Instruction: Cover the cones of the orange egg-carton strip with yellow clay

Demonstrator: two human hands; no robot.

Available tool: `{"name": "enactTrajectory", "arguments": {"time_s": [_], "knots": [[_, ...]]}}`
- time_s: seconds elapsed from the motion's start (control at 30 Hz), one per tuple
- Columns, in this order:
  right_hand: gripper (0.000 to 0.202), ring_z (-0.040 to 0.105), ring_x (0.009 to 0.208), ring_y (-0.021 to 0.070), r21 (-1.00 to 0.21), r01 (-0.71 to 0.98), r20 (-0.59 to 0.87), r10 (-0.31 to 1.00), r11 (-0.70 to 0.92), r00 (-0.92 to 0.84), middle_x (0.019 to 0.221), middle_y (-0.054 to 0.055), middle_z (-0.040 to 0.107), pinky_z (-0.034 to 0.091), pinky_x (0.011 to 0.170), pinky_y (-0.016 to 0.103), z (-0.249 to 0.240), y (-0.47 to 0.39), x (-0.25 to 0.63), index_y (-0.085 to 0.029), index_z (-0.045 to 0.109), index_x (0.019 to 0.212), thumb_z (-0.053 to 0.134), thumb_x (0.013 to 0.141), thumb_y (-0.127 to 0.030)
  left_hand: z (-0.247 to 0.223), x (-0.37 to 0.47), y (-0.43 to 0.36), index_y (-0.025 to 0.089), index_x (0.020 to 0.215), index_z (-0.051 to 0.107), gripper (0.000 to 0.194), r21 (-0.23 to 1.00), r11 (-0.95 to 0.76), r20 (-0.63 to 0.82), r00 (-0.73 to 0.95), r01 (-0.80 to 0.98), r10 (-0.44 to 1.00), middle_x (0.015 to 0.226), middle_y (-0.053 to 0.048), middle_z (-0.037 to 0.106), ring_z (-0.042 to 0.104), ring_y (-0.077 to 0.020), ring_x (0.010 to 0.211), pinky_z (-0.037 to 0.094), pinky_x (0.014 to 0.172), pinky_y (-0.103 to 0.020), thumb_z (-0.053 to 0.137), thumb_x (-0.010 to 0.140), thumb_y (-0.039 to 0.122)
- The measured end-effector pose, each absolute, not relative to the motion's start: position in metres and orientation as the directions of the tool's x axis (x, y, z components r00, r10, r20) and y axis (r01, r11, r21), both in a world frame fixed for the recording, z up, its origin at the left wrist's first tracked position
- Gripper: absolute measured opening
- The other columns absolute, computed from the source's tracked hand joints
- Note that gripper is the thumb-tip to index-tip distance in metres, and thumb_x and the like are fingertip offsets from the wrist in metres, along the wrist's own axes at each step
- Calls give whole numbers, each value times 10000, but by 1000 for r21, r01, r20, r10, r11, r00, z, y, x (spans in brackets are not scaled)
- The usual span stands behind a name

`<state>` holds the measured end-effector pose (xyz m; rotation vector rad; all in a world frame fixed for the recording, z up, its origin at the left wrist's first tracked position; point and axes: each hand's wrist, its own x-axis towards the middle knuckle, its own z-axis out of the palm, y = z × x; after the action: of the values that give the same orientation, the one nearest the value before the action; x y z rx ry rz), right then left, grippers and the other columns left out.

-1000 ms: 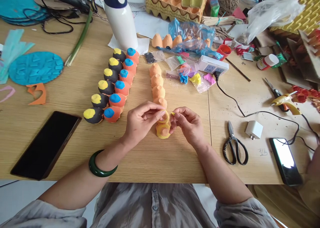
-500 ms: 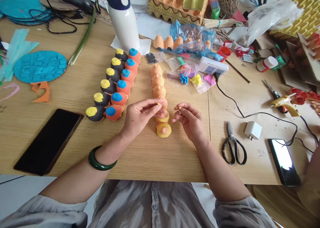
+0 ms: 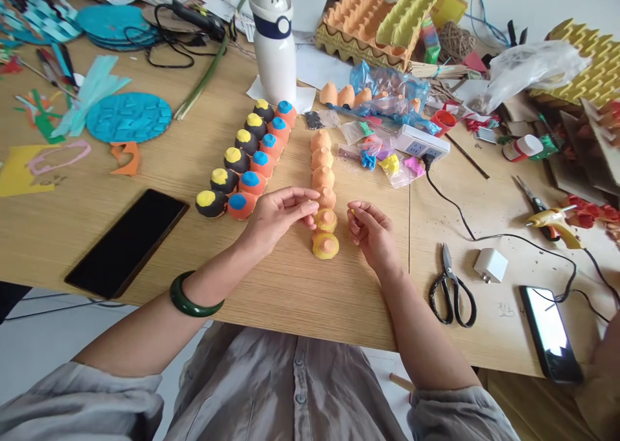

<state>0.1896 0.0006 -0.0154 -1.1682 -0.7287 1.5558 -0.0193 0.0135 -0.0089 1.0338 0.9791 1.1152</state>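
Note:
An orange strip of egg-carton cups [image 3: 322,158] runs away from me at the middle of the table. Yellow covers the rims of its two nearest cups [image 3: 325,245]. My left hand [image 3: 285,212] is closed in a pinch beside the strip's left edge; what its fingertips hold, if anything, is hidden. To the right of the strip, my right hand [image 3: 371,228] pinches a tiny yellow piece [image 3: 352,213]. Left of my hands stand a row of black cups with yellow tops [image 3: 224,180] and a row of orange cups with blue tops [image 3: 252,183].
A black phone [image 3: 126,242] lies at the left, black-handled scissors [image 3: 452,291] at the right. Behind are a white bottle [image 3: 275,60], a power strip [image 3: 422,143] with a cable, clay packets [image 3: 390,164] and egg trays [image 3: 365,28]. A second phone [image 3: 551,331] lies near the right edge.
The view has shifted left, showing more of the table's left side. My left hand has drawn slightly back from over the strip, uncovering more of the yellow-rimmed cups.

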Motion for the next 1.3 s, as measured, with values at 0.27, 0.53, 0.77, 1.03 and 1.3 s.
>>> {"name": "enactTrajectory", "arguments": {"time_s": [0.27, 0.53, 0.77, 1.03, 1.3], "knots": [[245, 431, 549, 84, -946, -249, -206, 978, -208, -33, 696, -31, 534, 295, 442, 223, -11, -8, 187, -213, 749, 854, 758, 840, -457, -6, -28, -23, 170, 1360, 658, 529, 993, -37, 6, 273, 110, 962, 799, 6, 734, 681, -110, 574, 605, 579, -220, 786, 856, 269], [331, 594, 646, 131, -983, 152, 48, 951, 99, -307, 787, 15, 719, 436, 561, 271, -1, -29, 178, -222, 772, 980, 871, 809, -488, 5, -23, -31, 242, 1595, 435, 647, 662, -546, 381, 397, 513, 835, 934, -5, 775, 733, -134, 749, 597, 722, -230, 644, 985, 203], [211, 576, 607, 133, -921, 292, 177, 946, 256, -271, 751, 15, 729, 454, 563, 293, 4, -30, 180, -229, 771, 951, 795, 903, -433, 5, -15, -28, 178, 1577, 411, 551, 258, -711, 550, 505, 655, 665, 997, -61, 806, 759, -166, 772, 572, 670, -255, 550, 1044, 164], [274, 488, 531, 95, -979, 191, 38, 990, 64, -139, 677, -6, 680, 390, 496, 254, 0, -22, 183, -205, 746, 814, 788, 882, -466, 8, -12, -18, 172, 1450, 563, 470, 349, -688, 568, 441, 636, 695, 1012, -51, 809, 763, -173, 807, 559, 687, -268, 669, 1014, 311], [412, 466, 530, 90, -952, -184, -253, 967, -245, 22, 587, -42, 573, 419, 470, 221, -26, -5, 182, -190, 704, 751, 900, 711, -551, -20, -31, 6, 196, 861, 749, 229, 926, 32, -162, 317, 376, 935, 665, -33, 705, 669, -174, 562, 522, 498, -255, 635, 942, 378]]}}
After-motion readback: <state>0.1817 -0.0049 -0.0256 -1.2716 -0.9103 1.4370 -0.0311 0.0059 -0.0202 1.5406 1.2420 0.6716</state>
